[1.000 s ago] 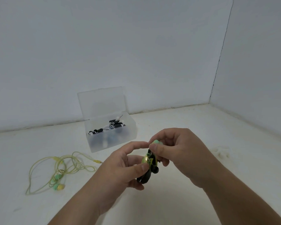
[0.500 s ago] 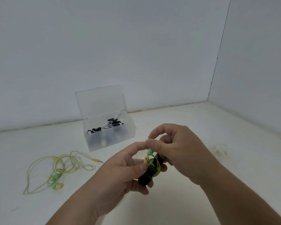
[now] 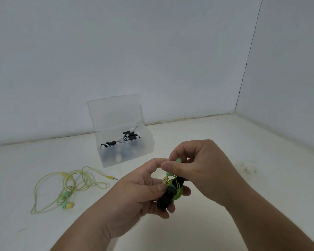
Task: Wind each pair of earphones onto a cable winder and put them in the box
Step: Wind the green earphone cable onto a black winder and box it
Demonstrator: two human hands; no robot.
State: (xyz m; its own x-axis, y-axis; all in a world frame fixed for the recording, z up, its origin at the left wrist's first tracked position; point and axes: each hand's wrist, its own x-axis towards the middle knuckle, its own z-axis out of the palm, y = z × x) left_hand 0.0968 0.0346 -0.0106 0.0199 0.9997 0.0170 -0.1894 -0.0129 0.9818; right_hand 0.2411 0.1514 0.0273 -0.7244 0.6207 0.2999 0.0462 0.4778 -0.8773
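My left hand (image 3: 140,192) grips a black cable winder (image 3: 168,196) with a yellow-green earphone cable wound round it. My right hand (image 3: 198,169) pinches a green earbud (image 3: 178,160) just above the winder, and a second earbud (image 3: 168,173) hangs beneath the thumb. A loose pair of yellow-green earphones (image 3: 69,187) lies tangled on the floor at the left, its jack plug (image 3: 111,177) pointing right. Behind the hands stands an open clear plastic box (image 3: 147,142) holding wound black-and-white earphones (image 3: 127,137).
The box lid (image 3: 114,111) leans upright against the back wall. A white wall meets the floor behind, and a second wall closes off the right side. A scuffed patch (image 3: 246,166) marks the floor at the right.
My right hand has lifted the green earbud a little above the winder. My left hand has kept its hold on the winder, which has shifted slightly lower and to the right.
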